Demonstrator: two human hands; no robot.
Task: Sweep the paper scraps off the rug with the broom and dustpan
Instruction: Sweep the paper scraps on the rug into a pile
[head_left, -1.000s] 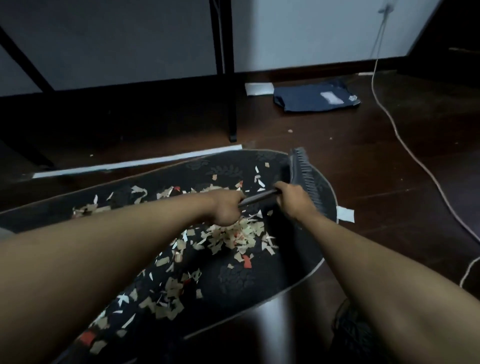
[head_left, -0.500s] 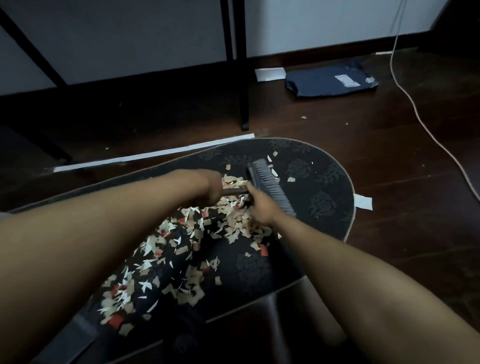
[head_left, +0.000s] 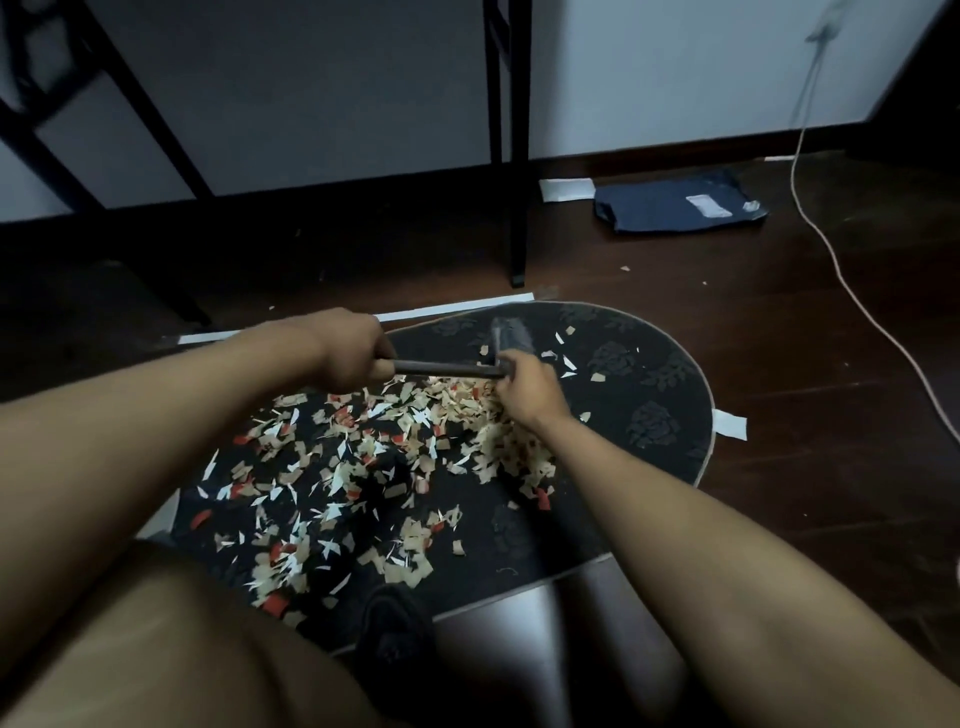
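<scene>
Dark wood floor here, with a black flowery rounded rug (head_left: 644, 395) covered in jagged tan, white and red paper scraps (head_left: 363, 467). Our left hand (head_left: 353, 348) and right hand (head_left: 530, 387) both grip the broom (head_left: 457, 366) handle, its blurry bristles on the rug's far side.

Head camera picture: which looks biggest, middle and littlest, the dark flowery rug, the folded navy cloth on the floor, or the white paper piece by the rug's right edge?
1. Dark flowery rug, by far the largest.
2. Folded navy cloth; it lies farther off, so it may look smaller than it is.
3. White paper piece, smallest.
</scene>
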